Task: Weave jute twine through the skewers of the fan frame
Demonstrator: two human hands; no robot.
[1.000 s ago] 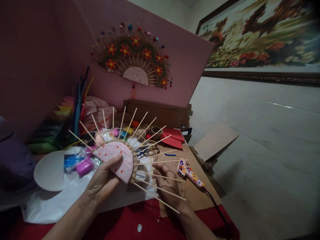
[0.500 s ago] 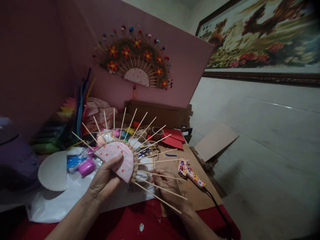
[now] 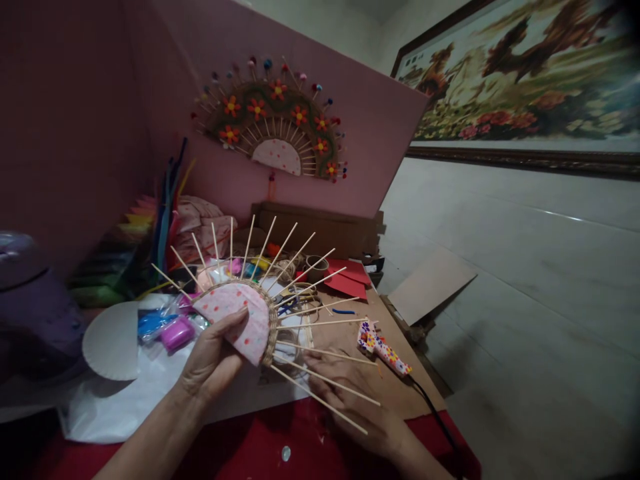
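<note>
My left hand (image 3: 220, 353) is closed on the lower edge of a half-round fan (image 3: 235, 307), its thumb pressed on the pink dotted cloth face. Thin wooden sticks (image 3: 285, 251) spread outward from the fan's curved edge. A narrow band of twine (image 3: 273, 330) is woven between the sticks close to the cloth. Behind the lower right sticks is my right hand (image 3: 345, 393), blurred and partly covered by them. Whether its fingers grip the twine cannot be made out.
A flower-patterned glue gun (image 3: 383, 348) with a black cord lies on cardboard (image 3: 415, 393) at right. Red sheets (image 3: 347, 279), bagged clay (image 3: 177, 333) and a folded paper plate (image 3: 113, 343) lie around. A finished fan (image 3: 277, 157) hangs on the pink board behind.
My right hand has shifted slightly down and right behind the lower sticks and is more blurred. My left hand still grips the fan, which sits slightly farther right in view.
</note>
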